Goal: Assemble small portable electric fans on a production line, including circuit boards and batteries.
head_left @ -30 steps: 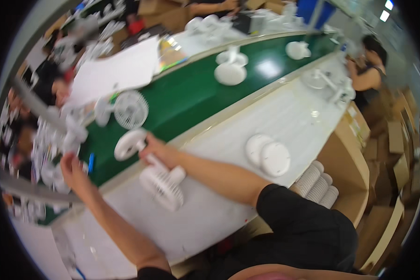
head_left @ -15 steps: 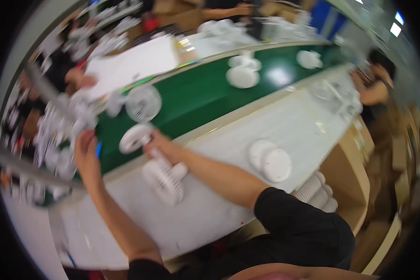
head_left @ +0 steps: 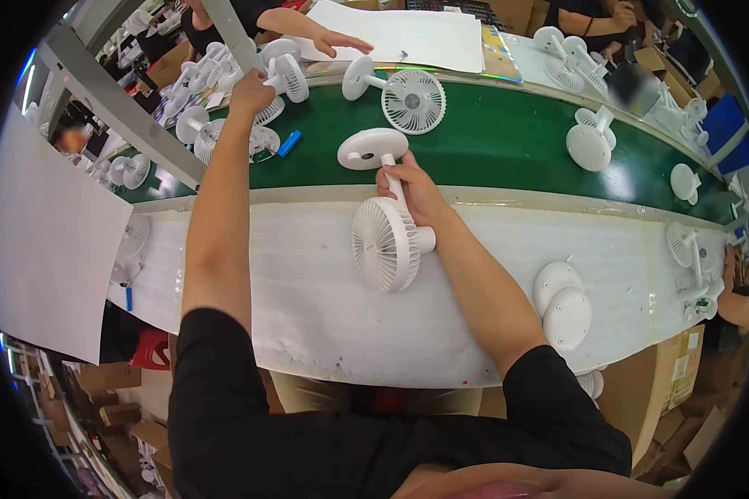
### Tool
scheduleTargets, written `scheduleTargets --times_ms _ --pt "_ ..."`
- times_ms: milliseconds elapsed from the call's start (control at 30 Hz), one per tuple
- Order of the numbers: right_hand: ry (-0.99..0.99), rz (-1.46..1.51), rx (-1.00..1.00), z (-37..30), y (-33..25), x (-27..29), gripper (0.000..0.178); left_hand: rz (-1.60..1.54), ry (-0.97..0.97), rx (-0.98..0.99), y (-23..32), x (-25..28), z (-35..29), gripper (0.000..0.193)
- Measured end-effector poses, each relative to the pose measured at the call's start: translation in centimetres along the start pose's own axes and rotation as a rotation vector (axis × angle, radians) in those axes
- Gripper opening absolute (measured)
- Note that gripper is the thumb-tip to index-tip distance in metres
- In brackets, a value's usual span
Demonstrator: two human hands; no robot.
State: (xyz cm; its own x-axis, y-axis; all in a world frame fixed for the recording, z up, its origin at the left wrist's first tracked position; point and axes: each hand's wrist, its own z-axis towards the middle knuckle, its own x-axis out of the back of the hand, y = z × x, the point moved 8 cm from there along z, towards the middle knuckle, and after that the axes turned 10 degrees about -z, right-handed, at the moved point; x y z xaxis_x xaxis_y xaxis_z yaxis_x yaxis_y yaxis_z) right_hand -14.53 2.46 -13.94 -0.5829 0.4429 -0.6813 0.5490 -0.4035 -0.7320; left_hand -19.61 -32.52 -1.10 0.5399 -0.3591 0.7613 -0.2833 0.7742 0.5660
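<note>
My right hand [head_left: 414, 190] is closed around the neck of a white desk fan [head_left: 381, 244] above the near white worktop. The fan's round base [head_left: 373, 148] points away from me and its slatted head hangs toward me. My left arm reaches across the green conveyor belt, and my left hand [head_left: 254, 91] is closed at the back of another white fan [head_left: 290, 78] among a cluster of fans; its fingertips are partly hidden. On the belt beyond my right hand lies one more white fan [head_left: 414, 101]. A blue piece [head_left: 290, 143] rests near my left forearm.
The green belt [head_left: 491, 162] carries more fans [head_left: 590, 146] to the right. Round white discs [head_left: 567, 318] lie on the worktop [head_left: 324, 324]. A grey metal post [head_left: 154, 116] stands at left. Across the belt, another person's hand [head_left: 341, 41] hovers over white sheets [head_left: 399, 35].
The view has turned left and sharpened. My left hand has reached farther across the belt and closed at a fan. My right hand still holds its fan by the neck.
</note>
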Motion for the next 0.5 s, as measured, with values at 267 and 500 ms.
scheduleTargets --times_ms 267,500 --pt "0.003 -0.017 -0.026 0.0 0.2 0.2 0.046 0.036 0.019 0.162 0.9 -7.4 4.7 0.063" --pt "0.001 0.004 -0.028 -0.1 0.1 0.1 0.046 0.149 0.198 0.246 2.4 -6.8 5.0 0.068"
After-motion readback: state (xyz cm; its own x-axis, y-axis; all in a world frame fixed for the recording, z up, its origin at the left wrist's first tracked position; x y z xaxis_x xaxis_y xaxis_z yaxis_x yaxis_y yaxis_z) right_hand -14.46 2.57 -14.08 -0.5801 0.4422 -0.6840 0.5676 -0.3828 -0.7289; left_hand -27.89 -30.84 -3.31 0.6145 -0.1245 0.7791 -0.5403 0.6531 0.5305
